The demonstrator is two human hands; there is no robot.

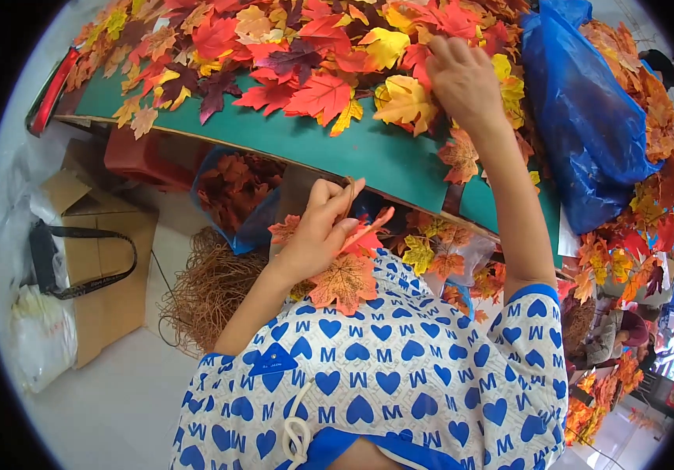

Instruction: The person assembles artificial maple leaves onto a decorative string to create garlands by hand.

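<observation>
My left hand is closed in front of the table's near edge. Its fingers grip the thin brown stem of an artificial maple leaf spray, and an orange-pink leaf hangs below them. Over the table, my right hand reaches into a heap of loose artificial maple leaves in red, orange, yellow and dark purple. The right fingers are curled down, their tips hidden among the leaves beside a yellow leaf; whatever they grip cannot be made out.
A blue plastic bag lies on the green tabletop at right, near more leaf garlands. Below stand a red basin, a blue-lined container of brown leaves, a bundle of brown stems and a cardboard box.
</observation>
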